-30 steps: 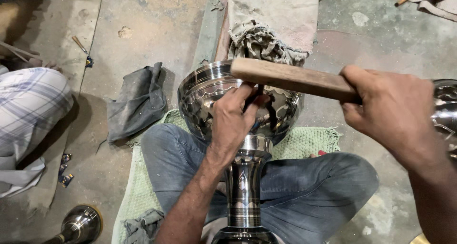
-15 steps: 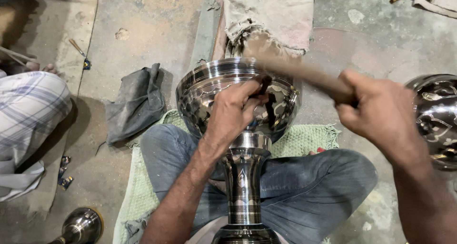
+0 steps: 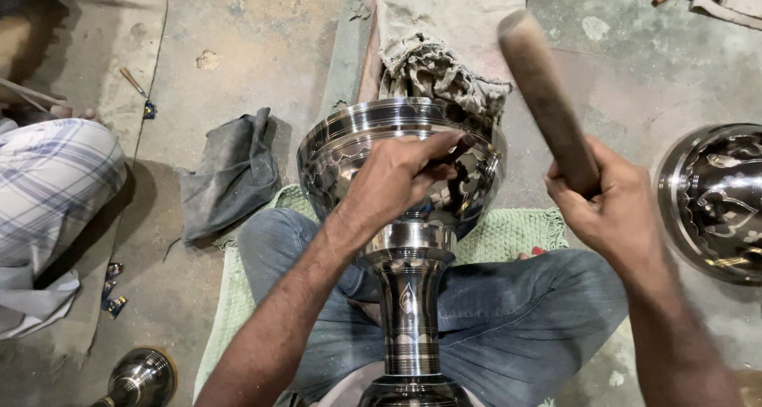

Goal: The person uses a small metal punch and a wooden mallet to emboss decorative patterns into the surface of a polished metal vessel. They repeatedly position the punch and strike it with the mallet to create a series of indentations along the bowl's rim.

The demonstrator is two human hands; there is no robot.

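Left hand: rested on the upper wall of the metal vessel, fingers closed in a narrow pinch around a small dark punch-like tool whose tip met the engraved surface; what kind of tool it was could not be told.

Right hand: raised to the right of the vessel, wrapped in a full fist round the lower end of a wooden mallet handle, which stood tilted up and away, clear of the vessel.

Metal vessel: a polished bowl on a turned stem, lying across the person's lap with the bowl pointing away and the stem running back between the jean-clad legs. Leaf-like engraving showed on both bowl and stem. Judged stiff and fairly heavy, with a slick, mirror-bright skin liable to slip under a bare palm and to dent or scar from a stray blow (thin-walled, most likely). The narrow collar just under the bowl, or the stem itself, looked the surest place to take hold.

Under the legs: a green woven mat on the concrete floor.

Near surroundings: a dark grey rag left of the bowl; frayed pale cloth just beyond the rim; a second engraved metal bowl at the right edge; a small metal pedestal piece at lower left.

Far left: another person's checked garment, well apart from the work.
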